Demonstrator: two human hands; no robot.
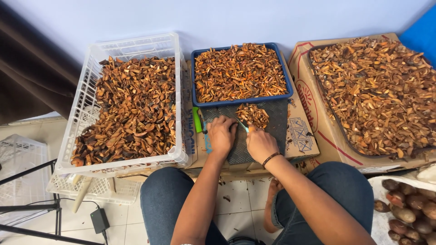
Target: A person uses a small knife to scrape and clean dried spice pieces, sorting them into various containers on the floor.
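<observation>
Both hands work on a dark ribbed mat [272,124] laid over flattened cardboard [302,136] with red and blue printed marks. The left hand [221,135] has its grip curled shut on something hidden. The right hand [260,144] pinches a thin light-green blade [243,125]. Just beyond lies a small pile of orange-brown slivers [253,114], then a blue tray [240,72] heaped with more; left, a white plastic crate [129,104] of brown shell pieces.

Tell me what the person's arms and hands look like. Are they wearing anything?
Both arms are bare, with no sleeves showing. The left hand wears nothing: no glove or ring that I can see. The right hand is bare too, but its wrist carries a thin dark bracelet. Both legs are in blue jeans.
</observation>
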